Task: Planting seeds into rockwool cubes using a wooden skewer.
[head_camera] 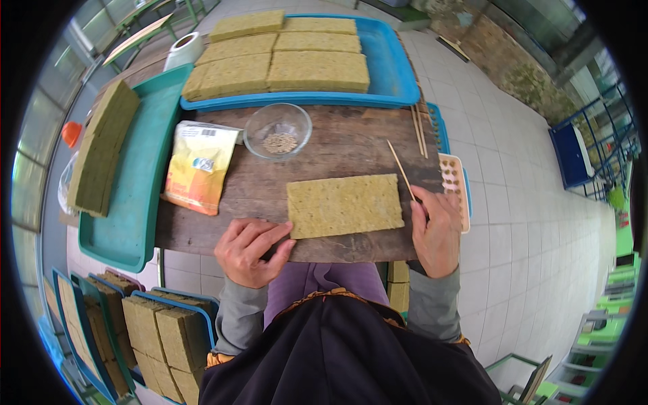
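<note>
A flat rectangular slab of rockwool (346,206) lies on the wooden table before me. My left hand (257,249) touches its lower left corner with the fingertips and holds nothing. On the slab's right side, my right hand (436,228) grips a thin wooden skewer (400,168) between thumb and fingers, its far end pointing up and to the left. Beyond the slab stands a clear glass bowl (278,132) with small pale seeds (280,143) at its bottom. A yellow and white packet (201,169) bearing writing lies left of the bowl.
Rockwool slabs (318,71) fill much of a blue tray (390,61) at the back. A green tray (136,152) at left bears more slabs (101,152). Several skewers (419,130) lie at the table's right edge, near a pale tray (458,202). A white roll (185,50) stands behind.
</note>
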Action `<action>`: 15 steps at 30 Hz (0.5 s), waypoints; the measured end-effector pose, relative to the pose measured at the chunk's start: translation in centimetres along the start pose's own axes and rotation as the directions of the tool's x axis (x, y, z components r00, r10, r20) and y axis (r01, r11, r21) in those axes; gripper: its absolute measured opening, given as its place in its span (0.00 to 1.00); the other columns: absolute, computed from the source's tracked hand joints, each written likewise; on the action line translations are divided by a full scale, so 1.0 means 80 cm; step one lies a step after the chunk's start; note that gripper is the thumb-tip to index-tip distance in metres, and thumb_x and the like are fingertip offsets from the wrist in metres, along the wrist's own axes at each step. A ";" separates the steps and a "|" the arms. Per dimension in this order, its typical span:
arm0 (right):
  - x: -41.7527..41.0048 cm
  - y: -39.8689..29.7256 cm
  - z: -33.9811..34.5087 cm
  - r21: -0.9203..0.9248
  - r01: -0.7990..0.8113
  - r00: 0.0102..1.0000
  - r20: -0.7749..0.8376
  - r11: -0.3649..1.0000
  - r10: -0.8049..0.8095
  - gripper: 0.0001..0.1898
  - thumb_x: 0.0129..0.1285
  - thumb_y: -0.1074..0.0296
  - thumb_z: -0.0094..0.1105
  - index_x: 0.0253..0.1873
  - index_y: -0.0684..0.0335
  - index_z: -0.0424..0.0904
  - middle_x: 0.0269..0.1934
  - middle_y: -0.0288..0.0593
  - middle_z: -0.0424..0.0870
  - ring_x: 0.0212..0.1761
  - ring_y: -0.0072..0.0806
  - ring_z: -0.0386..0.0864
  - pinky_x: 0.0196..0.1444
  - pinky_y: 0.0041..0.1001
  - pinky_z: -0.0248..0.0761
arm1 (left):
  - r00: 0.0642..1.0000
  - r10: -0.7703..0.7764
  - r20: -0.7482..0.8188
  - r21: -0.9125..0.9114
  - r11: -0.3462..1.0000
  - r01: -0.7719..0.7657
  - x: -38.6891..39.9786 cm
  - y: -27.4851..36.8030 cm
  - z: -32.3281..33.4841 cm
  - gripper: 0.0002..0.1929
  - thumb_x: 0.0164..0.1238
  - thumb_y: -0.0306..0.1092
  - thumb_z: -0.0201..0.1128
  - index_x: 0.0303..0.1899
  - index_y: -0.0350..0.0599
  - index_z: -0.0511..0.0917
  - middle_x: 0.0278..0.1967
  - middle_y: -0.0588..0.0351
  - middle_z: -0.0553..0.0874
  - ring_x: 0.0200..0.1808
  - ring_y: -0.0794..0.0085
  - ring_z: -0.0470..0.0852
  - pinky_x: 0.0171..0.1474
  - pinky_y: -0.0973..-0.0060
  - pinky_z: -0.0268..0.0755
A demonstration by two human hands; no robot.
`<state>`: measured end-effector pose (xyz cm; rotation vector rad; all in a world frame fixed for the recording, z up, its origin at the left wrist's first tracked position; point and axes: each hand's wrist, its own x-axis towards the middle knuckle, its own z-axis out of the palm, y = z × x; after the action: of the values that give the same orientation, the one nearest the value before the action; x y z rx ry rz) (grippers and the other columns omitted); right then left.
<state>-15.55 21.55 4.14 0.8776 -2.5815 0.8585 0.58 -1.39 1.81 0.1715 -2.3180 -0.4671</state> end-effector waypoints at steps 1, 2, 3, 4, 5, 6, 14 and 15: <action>-0.001 -0.002 -0.002 0.013 0.020 1.000 0.005 1.000 -0.020 0.13 0.59 0.76 0.63 0.49 0.66 0.82 0.35 0.47 0.82 0.41 0.45 0.74 0.46 0.39 0.69 | 1.000 -0.011 -0.012 0.019 1.000 0.011 0.000 0.001 -0.001 0.16 0.39 0.31 0.77 0.37 0.53 0.90 0.30 0.64 0.87 0.34 0.67 0.83 0.36 0.72 0.77; -0.002 -0.004 -0.005 -0.021 0.020 0.999 0.035 1.000 -0.020 0.13 0.59 0.76 0.63 0.49 0.66 0.82 0.35 0.47 0.81 0.40 0.45 0.74 0.46 0.39 0.69 | 1.000 -0.022 0.004 -0.002 1.000 0.022 -0.001 0.002 -0.002 0.16 0.39 0.31 0.77 0.37 0.51 0.90 0.31 0.62 0.87 0.35 0.66 0.83 0.38 0.71 0.77; -0.001 -0.005 -0.008 -0.059 0.018 0.998 0.062 0.998 -0.014 0.13 0.58 0.76 0.64 0.49 0.66 0.82 0.34 0.47 0.80 0.40 0.45 0.74 0.46 0.39 0.68 | 0.999 -0.028 0.021 -0.025 0.999 0.029 -0.001 0.002 -0.002 0.16 0.39 0.31 0.77 0.37 0.49 0.90 0.31 0.60 0.87 0.36 0.64 0.83 0.40 0.70 0.77; 0.002 -0.006 -0.013 -0.039 0.038 0.998 0.060 0.999 -0.035 0.13 0.57 0.76 0.65 0.48 0.66 0.83 0.34 0.46 0.80 0.39 0.44 0.73 0.45 0.39 0.67 | 1.000 -0.025 0.011 -0.020 0.999 0.025 -0.001 0.002 -0.001 0.17 0.39 0.32 0.77 0.38 0.51 0.90 0.31 0.61 0.87 0.36 0.65 0.83 0.39 0.71 0.77; 0.009 -0.013 -0.018 -0.030 0.053 0.997 0.063 0.998 -0.051 0.13 0.57 0.76 0.65 0.48 0.66 0.83 0.34 0.46 0.80 0.39 0.44 0.73 0.45 0.39 0.67 | 0.999 -0.033 0.001 -0.007 0.999 0.033 -0.001 0.003 -0.002 0.17 0.39 0.32 0.77 0.38 0.51 0.90 0.31 0.61 0.87 0.36 0.65 0.83 0.39 0.71 0.77; 0.017 -0.020 -0.027 -0.031 0.079 0.995 0.058 0.996 -0.077 0.13 0.57 0.75 0.66 0.48 0.65 0.83 0.34 0.46 0.80 0.39 0.44 0.73 0.45 0.39 0.67 | 1.000 -0.027 0.008 -0.015 1.000 0.027 0.000 0.003 -0.001 0.17 0.39 0.32 0.77 0.38 0.51 0.90 0.31 0.61 0.87 0.35 0.65 0.83 0.39 0.71 0.77; 0.102 -0.105 -0.044 -0.010 0.519 0.849 0.117 0.854 -0.515 0.08 0.60 0.74 0.65 0.44 0.62 0.82 0.35 0.44 0.85 0.34 0.40 0.79 0.36 0.36 0.72 | 1.000 -0.022 0.011 -0.014 1.000 0.022 -0.002 0.000 -0.005 0.17 0.39 0.33 0.78 0.38 0.53 0.90 0.30 0.63 0.87 0.34 0.68 0.82 0.37 0.72 0.77; 0.115 -0.113 -0.035 -0.009 0.522 0.847 0.117 0.853 -0.518 0.08 0.60 0.74 0.65 0.44 0.62 0.82 0.35 0.44 0.85 0.34 0.40 0.79 0.36 0.36 0.72 | 1.000 -0.023 0.009 -0.012 1.000 0.023 -0.001 0.000 -0.005 0.17 0.39 0.33 0.78 0.38 0.53 0.90 0.30 0.63 0.87 0.34 0.68 0.82 0.37 0.72 0.77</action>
<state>-16.82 13.30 14.36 1.5534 -2.2430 0.6028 0.93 -1.46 2.06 0.1908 -2.3230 -0.4945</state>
